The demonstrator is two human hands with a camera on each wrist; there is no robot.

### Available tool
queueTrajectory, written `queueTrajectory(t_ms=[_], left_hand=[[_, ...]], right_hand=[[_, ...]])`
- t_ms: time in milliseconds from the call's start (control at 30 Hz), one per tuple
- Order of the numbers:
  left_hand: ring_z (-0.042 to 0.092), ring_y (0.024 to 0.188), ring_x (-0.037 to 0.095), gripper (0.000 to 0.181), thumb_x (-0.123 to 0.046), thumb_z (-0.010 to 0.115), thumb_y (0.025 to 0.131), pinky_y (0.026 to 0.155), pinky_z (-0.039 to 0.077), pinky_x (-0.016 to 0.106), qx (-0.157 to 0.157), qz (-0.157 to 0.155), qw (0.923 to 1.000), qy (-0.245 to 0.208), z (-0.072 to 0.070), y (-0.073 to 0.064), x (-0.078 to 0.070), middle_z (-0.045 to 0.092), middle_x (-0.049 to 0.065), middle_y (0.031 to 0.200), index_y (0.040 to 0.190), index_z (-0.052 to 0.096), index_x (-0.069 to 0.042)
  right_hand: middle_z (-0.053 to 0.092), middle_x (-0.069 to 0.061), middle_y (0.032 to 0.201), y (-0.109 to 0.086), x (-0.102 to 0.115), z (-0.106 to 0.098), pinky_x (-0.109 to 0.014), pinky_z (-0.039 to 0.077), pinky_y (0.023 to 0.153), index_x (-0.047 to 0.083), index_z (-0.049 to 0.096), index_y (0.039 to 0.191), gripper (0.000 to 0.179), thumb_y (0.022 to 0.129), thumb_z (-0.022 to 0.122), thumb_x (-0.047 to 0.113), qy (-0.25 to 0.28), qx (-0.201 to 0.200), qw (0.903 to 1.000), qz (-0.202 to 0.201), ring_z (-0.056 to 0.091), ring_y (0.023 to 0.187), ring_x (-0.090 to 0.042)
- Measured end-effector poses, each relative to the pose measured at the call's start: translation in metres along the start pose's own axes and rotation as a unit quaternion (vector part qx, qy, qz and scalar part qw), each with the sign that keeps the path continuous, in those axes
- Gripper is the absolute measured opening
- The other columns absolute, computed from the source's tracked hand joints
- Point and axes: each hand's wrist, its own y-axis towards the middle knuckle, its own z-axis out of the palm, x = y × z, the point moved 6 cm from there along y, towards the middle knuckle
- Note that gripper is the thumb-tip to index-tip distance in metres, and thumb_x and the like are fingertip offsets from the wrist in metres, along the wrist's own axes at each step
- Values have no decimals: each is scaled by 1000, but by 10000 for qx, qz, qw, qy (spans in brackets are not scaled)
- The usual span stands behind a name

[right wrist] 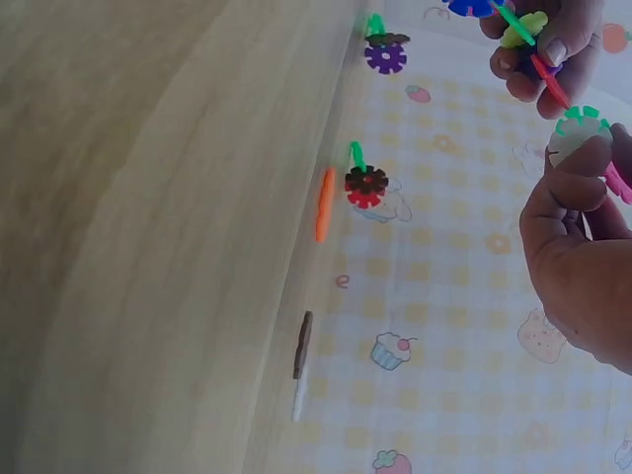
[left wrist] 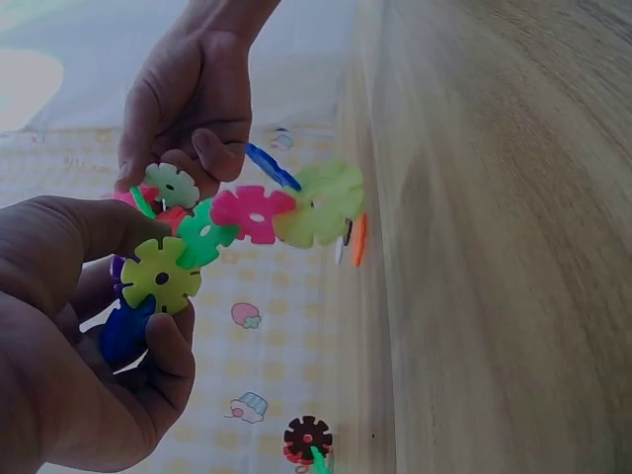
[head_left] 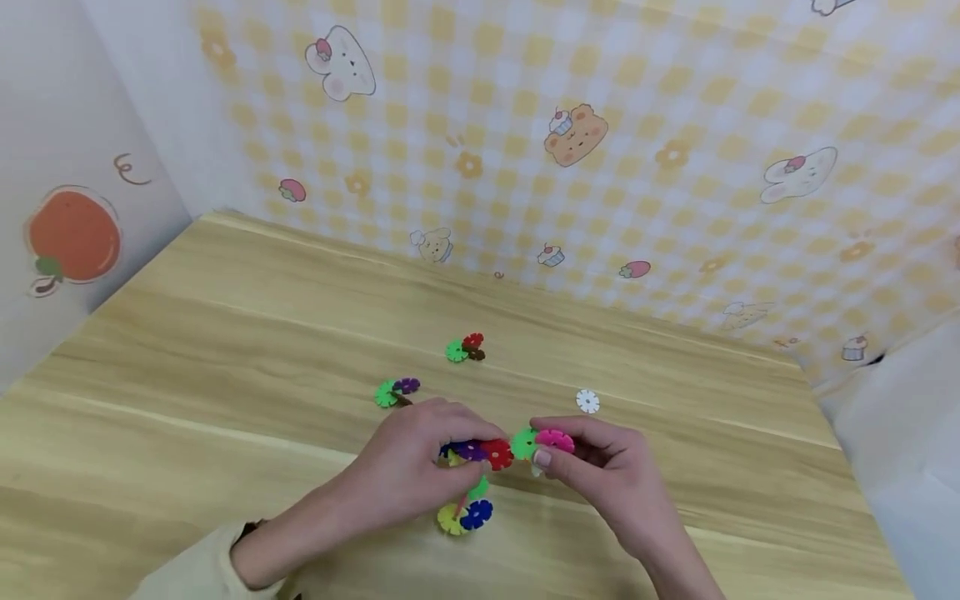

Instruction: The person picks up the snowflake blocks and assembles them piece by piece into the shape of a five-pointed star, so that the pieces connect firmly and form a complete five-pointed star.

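In the head view my left hand [head_left: 423,458] pinches a chain of slotted, flower-shaped plastic discs. A red disc [head_left: 498,455] sticks out past its fingertips, and a yellow disc [head_left: 452,522] and blue disc [head_left: 477,514] hang at the chain's lower end. My right hand [head_left: 618,462] grips a smaller joined piece between thumb and fingers, with a green disc [head_left: 523,444] and a pink disc [head_left: 556,440]. A whitish disc [right wrist: 575,138] of that piece shows in the right wrist view. The green disc's edge is right at the red disc. Fingers hide part of both pieces.
Ahead on the wooden table [head_left: 247,333] lie a green, red and brown disc cluster [head_left: 456,350], a green, purple and brown cluster [head_left: 386,393] and a white disc [head_left: 588,402]. An orange disc [right wrist: 324,205] appears edge-on. Behind stands a yellow-checked wall covering [head_left: 510,108].
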Motion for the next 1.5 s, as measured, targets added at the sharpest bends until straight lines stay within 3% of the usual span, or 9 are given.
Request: queueTrajectory(t_ms=[333, 567, 667, 800, 900, 1167, 1300, 1400, 1500], left_hand=[[66, 91, 4, 25, -9, 78, 87, 75, 52, 22, 54, -8, 9999, 127, 0, 1, -2, 77, -12, 102, 109, 80, -20], [63, 81, 1, 29, -7, 76, 87, 63, 49, 22, 153, -12, 9998, -160, -1, 2, -2, 76, -12, 102, 113, 75, -20], [61, 80, -1, 30, -4, 74, 86, 63, 50, 21, 333, 89, 9990, -286, -1, 4, -4, 75, -11, 102, 112, 72, -19], [66, 91, -1, 26, -2, 73, 87, 79, 55, 23, 510, 98, 9977, -434, 0, 4, -5, 75, -11, 101, 108, 71, -16], [66, 90, 0, 25, -3, 73, 87, 77, 55, 23, 528, -25, 9973, -509, 0, 1, -4, 75, -10, 99, 109, 70, -15], [48, 48, 6, 32, -5, 74, 89, 45, 32, 23, 498, -578, 9919, -1016, 3, -6, 2, 76, -3, 100, 113, 54, -15], [64, 69, 9, 32, -8, 74, 91, 47, 38, 24, 459, -704, 9895, -1172, 1, -9, 4, 74, -2, 102, 109, 49, -16], [69, 94, 11, 32, -4, 74, 90, 61, 50, 25, 494, -480, 9886, -1342, 2, -7, 1, 68, -2, 101, 106, 49, -16], [70, 99, 11, 32, 2, 72, 88, 81, 56, 28, 489, -173, 9905, -1273, 4, -4, -6, 62, -3, 97, 103, 53, -18]], right_hand=[[75, -8, 103, 1, 5, 4, -33, 60, 75, 11, 78, 112, 20, 93, 76, 16, -488, 145, 9986, -162, 68, 86, -17], [74, -7, 105, 2, -1, 5, -36, 60, 85, 4, 77, 114, 23, 94, 74, 15, -82, 155, 9997, 189, 68, 98, -19], [76, -5, 105, 3, 0, 5, -35, 60, 85, -1, 76, 114, 24, 94, 73, 12, -25, 287, 9995, 136, 69, 97, -18], [77, -5, 111, 4, 0, 7, -36, 60, 87, -4, 75, 114, 25, 94, 73, 11, 109, 546, 9984, 38, 73, 101, -21], [77, -5, 112, 5, -1, 11, -36, 60, 89, -6, 75, 112, 25, 94, 73, 10, 227, 657, 9976, -20, 73, 103, -23], [77, -7, 111, 5, -8, 14, -34, 60, 86, 2, 78, 112, 23, 94, 75, 16, -91, 711, 9974, 64, 72, 100, -21], [77, -9, 111, 10, -11, 15, -35, 59, 86, 6, 79, 112, 23, 94, 75, 21, -113, 874, 9958, 238, 71, 100, -24], [77, -10, 112, 11, -15, 15, -37, 58, 92, -2, 77, 109, 24, 95, 74, 17, 415, 1089, 9925, 364, 70, 107, -27], [76, -9, 113, 9, -17, 14, -37, 56, 95, -9, 74, 108, 25, 95, 72, 13, 785, 1158, 9893, 403, 68, 112, -27]])
